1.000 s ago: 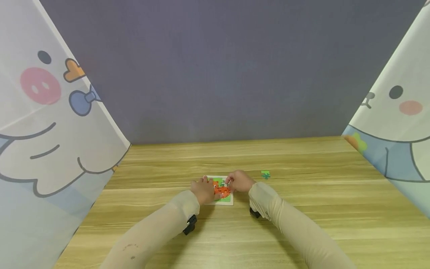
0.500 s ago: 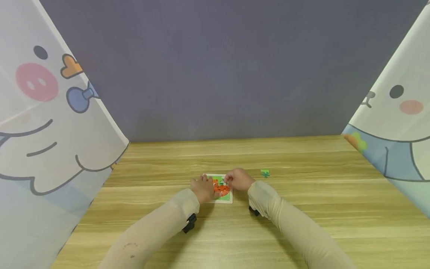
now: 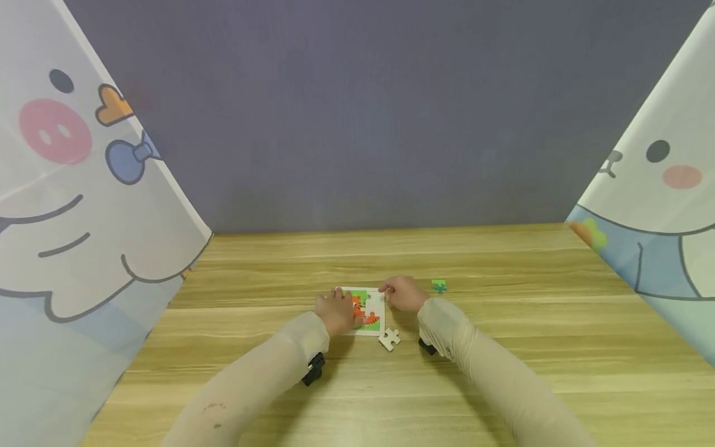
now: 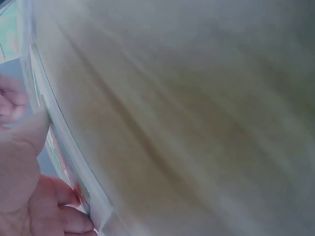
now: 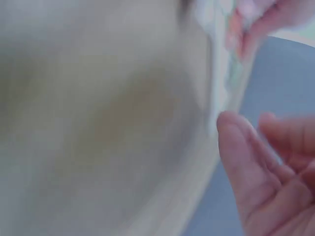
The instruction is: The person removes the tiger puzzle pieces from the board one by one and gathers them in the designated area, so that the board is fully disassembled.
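Note:
A small tiger jigsaw puzzle in a white frame lies on the wooden table. Across its left side rests my left hand, fingers spread over the picture and thumb near the lower edge. The board's pale base shows bare at upper right. By the frame's upper right corner is my right hand; in the right wrist view its thumb and fingertips stand apart with nothing seen between them. A pale puzzle piece, blank side up, lies at the frame's lower right corner.
Beyond the right hand, a green puzzle piece lies on the table. A dark grey panel rises behind the table. Cloths with cartoon prints hang at the left and right.
The piece from the puzzle's right side has come out and now lies blank side up at the lower right corner. My right hand has shifted slightly right and away. The left hand stays on the puzzle.

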`<action>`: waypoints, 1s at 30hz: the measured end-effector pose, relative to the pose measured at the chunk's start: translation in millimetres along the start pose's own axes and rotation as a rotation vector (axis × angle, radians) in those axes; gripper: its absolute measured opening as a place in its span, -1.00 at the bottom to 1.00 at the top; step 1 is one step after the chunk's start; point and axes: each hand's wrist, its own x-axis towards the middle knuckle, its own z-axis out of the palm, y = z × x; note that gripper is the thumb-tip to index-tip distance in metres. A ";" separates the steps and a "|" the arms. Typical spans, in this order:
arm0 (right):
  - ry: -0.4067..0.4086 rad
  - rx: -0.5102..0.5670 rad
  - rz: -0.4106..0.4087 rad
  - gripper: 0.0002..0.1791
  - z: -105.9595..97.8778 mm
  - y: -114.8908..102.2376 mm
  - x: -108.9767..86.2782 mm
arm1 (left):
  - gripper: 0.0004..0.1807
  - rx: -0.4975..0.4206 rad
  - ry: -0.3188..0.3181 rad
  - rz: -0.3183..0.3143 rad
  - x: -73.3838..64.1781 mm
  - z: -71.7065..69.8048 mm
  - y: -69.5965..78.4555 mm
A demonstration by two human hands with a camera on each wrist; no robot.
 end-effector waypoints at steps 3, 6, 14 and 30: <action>-0.052 -0.069 -0.082 -0.74 -17.8 0.9 -11.2 | -0.16 -0.027 0.010 0.054 -1.8 -3.1 -7.7; -0.116 -0.140 -0.152 -0.75 -28.0 1.8 -24.6 | -0.24 -0.066 0.026 0.133 -2.8 -6.3 -18.7; -0.232 -0.367 -0.304 -0.61 -7.0 -6.9 -43.2 | -0.24 -0.138 -0.036 0.408 -1.6 -12.7 -39.2; -0.238 -0.713 -0.466 -0.68 17.4 -16.0 -42.8 | -0.18 -0.033 -0.059 0.410 1.7 -3.3 -46.2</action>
